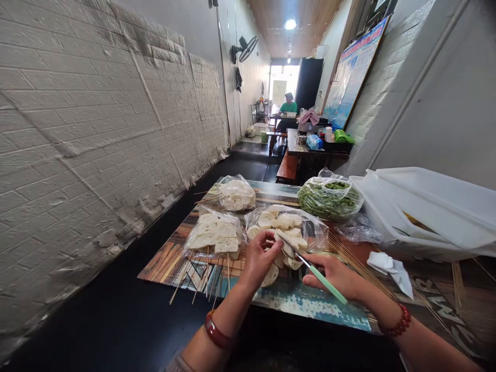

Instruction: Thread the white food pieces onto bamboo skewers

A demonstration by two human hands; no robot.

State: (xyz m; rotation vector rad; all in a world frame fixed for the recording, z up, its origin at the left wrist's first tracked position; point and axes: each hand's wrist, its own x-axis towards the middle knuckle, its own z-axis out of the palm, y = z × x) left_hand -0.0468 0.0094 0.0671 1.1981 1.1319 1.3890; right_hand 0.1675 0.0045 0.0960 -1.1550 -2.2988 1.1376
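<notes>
My right hand (333,274) is closed round a knife (325,283) with a pale green handle, its blade pointing up and left. The blade lies against a pale slice (285,242) of spongy, bread-like food, pinched in the fingers of my left hand (264,256). Whether the edge has cut into it I cannot tell. Behind and below my hands, more pale slices (281,219) lie in and around an open clear plastic bag (316,227). To the left, bagged slices (217,232) sit on thin wooden skewers (208,266) that stick out toward me.
Another bag of pale pieces (236,194) lies at the back left, a bag of green vegetables (329,199) at the back right. White plastic bins (426,206), a crumpled tissue (391,271) and loose skewers (356,263) are on the right. A person in green (289,107) sits far back.
</notes>
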